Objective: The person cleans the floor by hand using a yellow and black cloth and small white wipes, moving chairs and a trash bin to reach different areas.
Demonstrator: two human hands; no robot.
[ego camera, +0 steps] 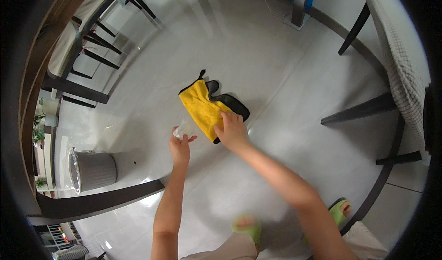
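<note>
A yellow cleaning cloth (197, 102) with dark grey backing and a black hanging loop lies partly folded on the shiny tiled floor (165, 59). My right hand (232, 130) rests on its lower right part, fingers bent against the yellow side; whether they pinch the fabric is hard to make out. To the left of the cloth, my left hand (181, 146) holds a crumpled white tissue (183, 130) between thumb and fingers, a little apart from the cloth.
A grey ribbed bin (96, 170) with a clear liner stands at the left, beside a dark table leg (103, 199). Chairs (65, 53) line the upper left. Another chair (397, 53) is at the right. My feet in green slippers (247, 225) are below.
</note>
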